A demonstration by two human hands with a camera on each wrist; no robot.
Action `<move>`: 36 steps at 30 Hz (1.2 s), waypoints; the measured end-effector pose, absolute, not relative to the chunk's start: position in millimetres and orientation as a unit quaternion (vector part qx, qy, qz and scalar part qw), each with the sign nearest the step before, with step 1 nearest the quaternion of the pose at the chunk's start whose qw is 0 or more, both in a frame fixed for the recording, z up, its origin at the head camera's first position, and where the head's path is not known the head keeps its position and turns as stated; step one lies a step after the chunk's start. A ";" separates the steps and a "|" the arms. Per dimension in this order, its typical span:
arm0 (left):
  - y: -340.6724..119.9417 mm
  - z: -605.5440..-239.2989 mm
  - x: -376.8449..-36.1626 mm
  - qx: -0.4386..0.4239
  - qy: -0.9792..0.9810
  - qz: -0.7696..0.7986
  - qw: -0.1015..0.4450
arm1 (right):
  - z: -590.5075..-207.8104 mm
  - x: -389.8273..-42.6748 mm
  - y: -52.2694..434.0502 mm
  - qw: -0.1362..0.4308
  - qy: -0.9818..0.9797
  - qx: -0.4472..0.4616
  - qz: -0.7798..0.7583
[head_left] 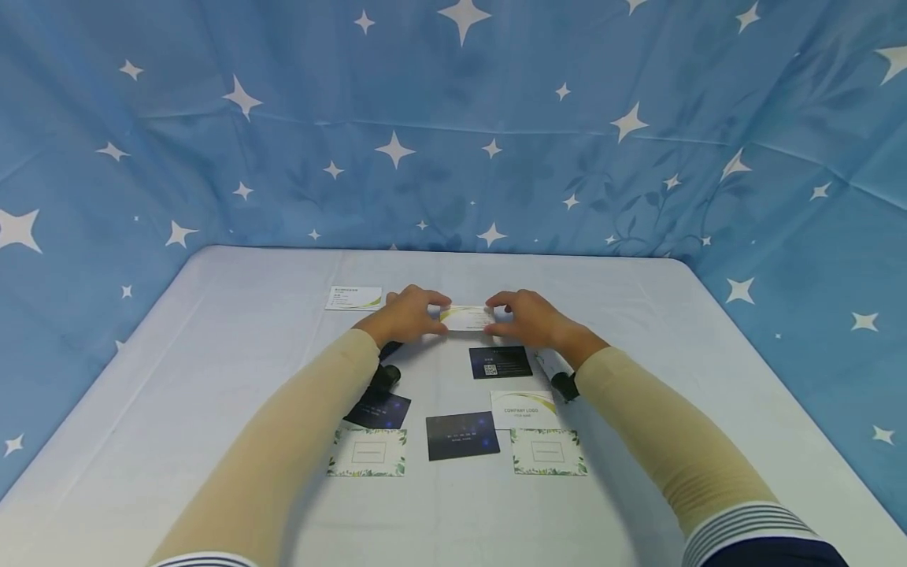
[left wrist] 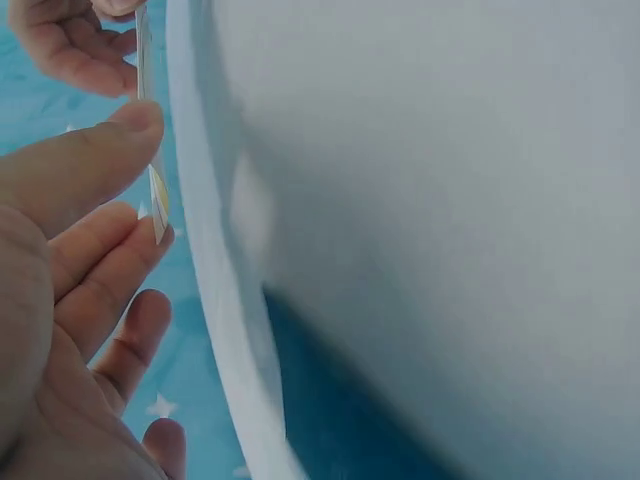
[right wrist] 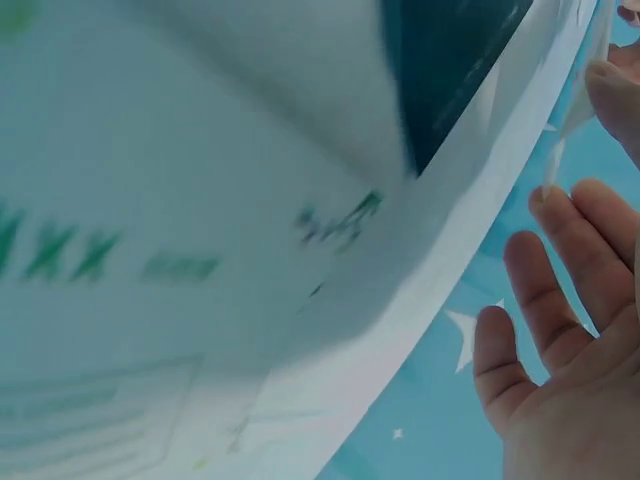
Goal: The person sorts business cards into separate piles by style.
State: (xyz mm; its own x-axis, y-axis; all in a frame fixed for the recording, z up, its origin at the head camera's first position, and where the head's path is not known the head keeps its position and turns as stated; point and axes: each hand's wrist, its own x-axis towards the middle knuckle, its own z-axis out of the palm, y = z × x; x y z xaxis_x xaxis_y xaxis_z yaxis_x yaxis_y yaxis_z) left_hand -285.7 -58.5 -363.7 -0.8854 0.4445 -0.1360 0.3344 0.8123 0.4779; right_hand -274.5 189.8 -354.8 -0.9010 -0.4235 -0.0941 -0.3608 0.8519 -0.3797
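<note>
Soft, even light falls over the white table [head_left: 638, 315], seemingly from above; the sleeves [head_left: 234, 480] lay faint, smooth-edged shadows on it; the curtain [head_left: 439, 79] behind it looks evenly bright and fairly crisp; small lettering on the cards [head_left: 368, 445] upon it turns mushy; both wrist views are dimmer and bluish; the green print [right wrist: 75, 255] inside the table's edge is badly blurred.

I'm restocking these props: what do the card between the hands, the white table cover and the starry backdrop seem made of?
Card: probably thin cardstock, finish unclear; slim edge in the left wrist view.
White table cover: likely matt cloth, faintly creased.
Starry backdrop: seemingly printed fabric, low-sheen, softly rippled.
</note>
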 end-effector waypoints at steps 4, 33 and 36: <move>-74.2 -360.4 -289.6 0.203 0.939 0.251 0.115 | -351.2 -277.5 180.7 0.082 0.955 -0.211 -0.192; -198.4 -350.2 -303.2 0.123 0.928 0.334 0.115 | -356.4 -315.8 46.7 0.093 0.929 -0.201 -0.297; -204.7 -353.0 -303.5 0.112 0.921 0.354 0.118 | -358.6 -318.9 38.0 0.094 0.933 -0.201 -0.283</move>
